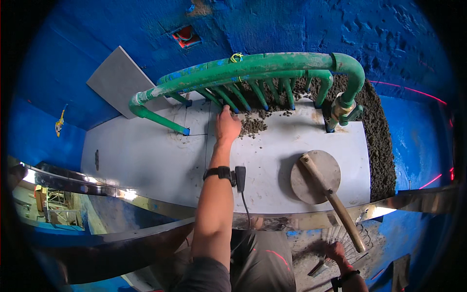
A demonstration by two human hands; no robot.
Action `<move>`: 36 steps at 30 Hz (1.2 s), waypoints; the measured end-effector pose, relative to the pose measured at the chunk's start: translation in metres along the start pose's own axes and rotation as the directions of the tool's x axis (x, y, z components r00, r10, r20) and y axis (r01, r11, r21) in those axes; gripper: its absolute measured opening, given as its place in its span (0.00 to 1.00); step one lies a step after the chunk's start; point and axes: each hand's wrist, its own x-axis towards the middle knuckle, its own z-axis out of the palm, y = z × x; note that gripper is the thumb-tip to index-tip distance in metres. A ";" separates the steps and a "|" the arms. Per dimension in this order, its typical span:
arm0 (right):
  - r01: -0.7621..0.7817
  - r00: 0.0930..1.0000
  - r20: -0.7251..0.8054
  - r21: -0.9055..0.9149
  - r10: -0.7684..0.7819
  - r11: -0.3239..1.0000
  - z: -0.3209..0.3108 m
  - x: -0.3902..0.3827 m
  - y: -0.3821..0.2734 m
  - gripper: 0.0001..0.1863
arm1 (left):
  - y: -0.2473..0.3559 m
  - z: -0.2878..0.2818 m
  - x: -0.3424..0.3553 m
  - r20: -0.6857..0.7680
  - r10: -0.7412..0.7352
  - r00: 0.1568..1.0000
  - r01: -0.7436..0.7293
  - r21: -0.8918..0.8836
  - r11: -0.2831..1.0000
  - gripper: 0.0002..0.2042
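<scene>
My left hand (227,124) reaches across pale slabs, fingers mostly curled, their tips at the slabs' back edge beside the foot of a slim green pipe (224,97). Anything in those fingers is hidden. Right of it, loose mortar crumbs (253,126) lie scattered on the large pale slab (262,165). Low at the right, my right hand (334,250) is closed beside a small flat-bladed tool (319,267), seemingly by its handle; shadow blurs the grip. A round grey disc (318,176) with a wooden handle (346,221) rests on the slab, the handle jutting over its front edge.
Thick curved green pipes (253,64) arch above the slabs, with a valve (346,114) at the right. Dark mortar (382,141) borders the right side. A loose grey tile (127,80) leans against the blue wall. A black plug (241,178) with a cord lies near my left wrist.
</scene>
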 end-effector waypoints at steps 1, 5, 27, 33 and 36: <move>-0.025 1.000 -0.012 -0.012 0.025 1.000 -0.001 -0.001 0.002 0.30 | 0.006 0.000 -0.005 0.001 0.004 1.000 -0.004 -0.007 1.000 0.13; -0.021 0.998 -0.060 -0.088 0.016 0.996 0.004 0.001 0.016 0.28 | 0.034 -0.006 -0.029 0.029 -0.071 0.997 0.065 0.174 0.983 0.14; -0.060 0.998 -0.025 -0.094 0.058 0.994 0.047 0.032 0.056 0.30 | 0.077 0.060 -0.055 -0.095 0.031 0.995 -0.050 -0.201 0.978 0.21; 0.213 0.834 -0.372 -0.463 -0.407 0.860 0.042 0.016 0.062 0.31 | 0.115 0.083 -0.052 -0.177 0.132 0.975 -0.160 -0.149 0.976 0.21; -0.064 0.998 -0.027 -0.025 0.064 0.998 0.007 0.001 -0.001 0.29 | 0.103 0.074 -0.058 -0.155 0.154 0.976 -0.167 -0.070 0.984 0.18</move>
